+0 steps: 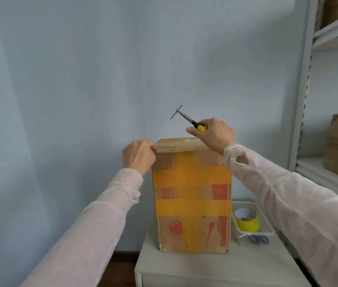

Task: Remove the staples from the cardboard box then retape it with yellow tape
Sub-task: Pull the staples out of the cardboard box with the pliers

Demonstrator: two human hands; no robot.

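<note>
Left hand (138, 155) grips the cardboard box (193, 204) corner as brace; right hand (215, 134), clamped on pliers (189, 120) bearing a staple (176, 111), should squeeze firmly until it is discarded.

Long pale pink left sleeve (93, 220), matching right sleeve (292, 195), thin fabric creased, cuffs bunched at the wrists
</note>
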